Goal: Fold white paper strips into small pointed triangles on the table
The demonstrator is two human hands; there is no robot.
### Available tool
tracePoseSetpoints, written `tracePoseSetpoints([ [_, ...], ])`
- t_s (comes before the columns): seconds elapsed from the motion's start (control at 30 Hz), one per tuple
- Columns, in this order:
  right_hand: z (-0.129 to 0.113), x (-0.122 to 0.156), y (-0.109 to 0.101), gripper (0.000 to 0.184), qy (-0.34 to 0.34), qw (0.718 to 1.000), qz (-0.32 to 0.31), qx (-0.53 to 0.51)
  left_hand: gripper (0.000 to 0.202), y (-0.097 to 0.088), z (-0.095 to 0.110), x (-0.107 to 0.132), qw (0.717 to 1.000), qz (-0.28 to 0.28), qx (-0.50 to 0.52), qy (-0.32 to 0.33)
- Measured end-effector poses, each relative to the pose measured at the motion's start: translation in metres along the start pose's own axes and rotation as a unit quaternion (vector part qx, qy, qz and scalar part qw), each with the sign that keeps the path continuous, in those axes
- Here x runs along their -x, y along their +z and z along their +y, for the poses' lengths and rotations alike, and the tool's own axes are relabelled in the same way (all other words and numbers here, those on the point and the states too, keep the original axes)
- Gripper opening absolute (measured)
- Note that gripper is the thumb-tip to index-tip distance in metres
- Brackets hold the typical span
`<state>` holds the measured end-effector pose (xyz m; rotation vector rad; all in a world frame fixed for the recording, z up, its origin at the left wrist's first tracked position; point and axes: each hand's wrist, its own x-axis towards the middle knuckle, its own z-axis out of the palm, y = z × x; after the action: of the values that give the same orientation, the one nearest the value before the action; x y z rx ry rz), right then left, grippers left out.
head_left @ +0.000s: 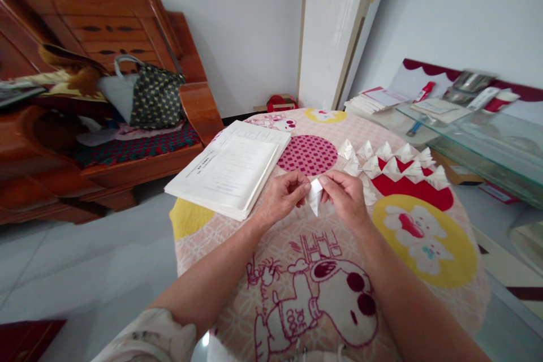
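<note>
Above the middle of the round table, a small folded paper piece (pixel 314 198) with a pointed lower tip is pinched between both hands. My left hand (pixel 285 195) grips its left side with thumb and fingers. At its upper right edge, my right hand (pixel 344 192) has thumb and forefinger closed on it. Beyond my right hand stand several folded white paper triangles (pixel 405 154) in rows, some partly hidden by the hand. To the left of my left hand lies a stack of printed paper sheets (pixel 231 172).
A patterned cloth (pixel 292 254) with cartoon figures covers the round table. A glass shelf (pixel 487 147) holding cups and papers stands at the right. On the left, a wooden sofa (pixel 106 17) carries a dark patterned bag (pixel 156 96). A tall white cabinet unit (pixel 331 39) is behind the table.
</note>
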<state>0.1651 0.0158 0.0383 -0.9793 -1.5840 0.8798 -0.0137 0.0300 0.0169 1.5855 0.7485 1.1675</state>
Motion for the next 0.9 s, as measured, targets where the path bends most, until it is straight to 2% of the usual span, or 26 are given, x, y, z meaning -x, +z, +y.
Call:
tracePoseSetpoints([
  [0.1,-0.001,-0.001,0.001,0.032,-0.007,1.000,0.010,0.008,0.033,0.000,0.001,0.001,1.000,0.004,-0.008,-0.003],
  [0.23,-0.002,-0.002,0.002,0.021,-0.013,1.000,0.015,0.011,0.031,0.001,0.002,0.001,1.000,0.007,-0.030,-0.005],
  [0.4,-0.003,-0.001,0.002,0.022,-0.006,1.000,0.016,0.020,0.034,0.002,0.004,0.001,1.000,-0.008,-0.029,-0.006],
  [0.67,-0.004,-0.003,-0.002,0.019,0.019,0.999,-0.035,-0.023,0.037,0.000,0.003,0.001,0.999,-0.003,-0.032,0.022],
  [0.73,-0.003,-0.004,-0.003,0.016,0.013,0.999,-0.026,-0.029,0.037,-0.002,0.002,0.000,0.999,0.025,-0.027,0.021],
  [0.87,-0.008,-0.002,-0.002,0.010,-0.053,0.999,0.005,0.000,0.039,-0.009,-0.002,-0.006,0.984,0.173,-0.036,0.017],
  [0.9,-0.009,-0.002,-0.001,0.009,-0.080,0.997,0.005,0.019,0.042,-0.011,-0.004,-0.008,0.981,0.195,-0.023,0.009],
])
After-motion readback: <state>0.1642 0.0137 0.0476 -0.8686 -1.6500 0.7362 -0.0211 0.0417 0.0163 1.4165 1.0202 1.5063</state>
